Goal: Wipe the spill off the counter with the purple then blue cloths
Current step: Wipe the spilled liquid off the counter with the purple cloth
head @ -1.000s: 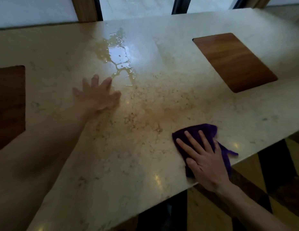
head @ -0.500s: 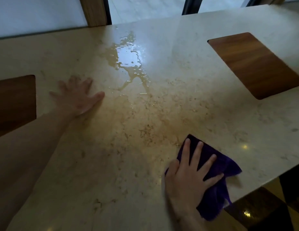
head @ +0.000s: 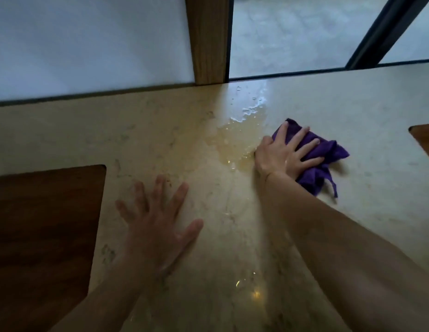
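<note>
From the head view: the right hand (head: 286, 153) presses spread fingers flat on the purple cloth (head: 327, 152), right of centre, its grip pinning it at the spill (head: 237, 140) edge, ready to sweep. The left hand (head: 158, 226) lies splayed on the surface (head: 364, 104), bracing.

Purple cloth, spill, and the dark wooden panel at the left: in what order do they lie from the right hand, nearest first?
1. Purple cloth, under the right hand.
2. Spill, just beside its thumb side.
3. Wooden panel, far across, beyond the left hand.
</note>
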Action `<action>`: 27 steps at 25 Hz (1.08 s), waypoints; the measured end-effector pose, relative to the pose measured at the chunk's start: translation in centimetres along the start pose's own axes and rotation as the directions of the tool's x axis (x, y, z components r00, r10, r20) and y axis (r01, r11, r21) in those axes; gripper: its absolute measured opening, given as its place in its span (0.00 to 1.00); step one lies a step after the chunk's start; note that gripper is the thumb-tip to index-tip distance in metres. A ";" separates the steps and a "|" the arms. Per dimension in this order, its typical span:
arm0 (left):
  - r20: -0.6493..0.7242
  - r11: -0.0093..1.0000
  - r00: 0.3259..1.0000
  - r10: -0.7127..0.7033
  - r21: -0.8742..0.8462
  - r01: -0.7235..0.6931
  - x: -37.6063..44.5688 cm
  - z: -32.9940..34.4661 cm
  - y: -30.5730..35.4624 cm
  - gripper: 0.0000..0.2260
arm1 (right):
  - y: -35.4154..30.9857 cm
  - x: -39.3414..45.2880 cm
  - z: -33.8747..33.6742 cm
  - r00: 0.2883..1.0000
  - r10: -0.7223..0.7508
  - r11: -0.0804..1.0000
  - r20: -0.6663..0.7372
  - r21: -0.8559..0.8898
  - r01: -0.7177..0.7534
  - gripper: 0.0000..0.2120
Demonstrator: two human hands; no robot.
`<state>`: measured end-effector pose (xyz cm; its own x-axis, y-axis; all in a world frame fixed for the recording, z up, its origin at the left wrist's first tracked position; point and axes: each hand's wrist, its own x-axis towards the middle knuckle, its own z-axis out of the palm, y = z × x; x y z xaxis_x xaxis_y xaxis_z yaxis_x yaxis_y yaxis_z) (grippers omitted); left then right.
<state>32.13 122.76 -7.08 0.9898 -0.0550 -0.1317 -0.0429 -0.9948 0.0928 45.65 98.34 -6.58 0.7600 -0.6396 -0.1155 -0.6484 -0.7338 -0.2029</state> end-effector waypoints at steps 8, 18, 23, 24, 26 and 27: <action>-0.035 0.999 0.999 0.018 0.048 -0.016 -0.4 0.4 0.1 0.38 | -8.2 11.2 -1.6 0.937 -0.344 0.930 0.067 0.164 0.329 0.27; 0.011 1.000 1.000 -0.003 0.030 0.002 -0.4 -0.1 0.1 0.38 | 1.2 1.1 -1.4 0.512 -0.815 0.518 0.272 -0.054 0.853 0.23; 0.056 1.000 0.998 0.021 0.022 -0.022 -0.4 -0.7 -0.3 0.37 | 11.7 -10.6 -2.6 0.456 -0.844 0.466 0.283 -0.035 0.884 0.23; 0.089 0.999 0.995 0.034 0.006 -0.035 -0.8 -1.5 -0.2 0.36 | 14.2 -13.0 -2.7 0.462 -0.844 0.468 0.271 -0.047 0.882 0.23; 0.108 0.997 0.991 0.077 -0.006 -0.077 -2.5 -2.8 0.3 0.31 | 18.8 -18.0 -3.2 0.474 -0.827 0.482 0.303 -0.053 0.874 0.24; 0.105 0.996 0.990 0.094 -0.014 -0.093 -3.9 -3.1 0.2 0.30 | 21.1 -20.5 -3.4 0.485 -0.814 0.497 0.319 -0.049 0.866 0.24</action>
<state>28.70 122.99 -3.51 0.9616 -0.1565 -0.2254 -0.1325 -0.9841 0.1181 16.23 95.20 -5.18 0.9111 0.3599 -0.2008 0.3338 -0.9302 -0.1529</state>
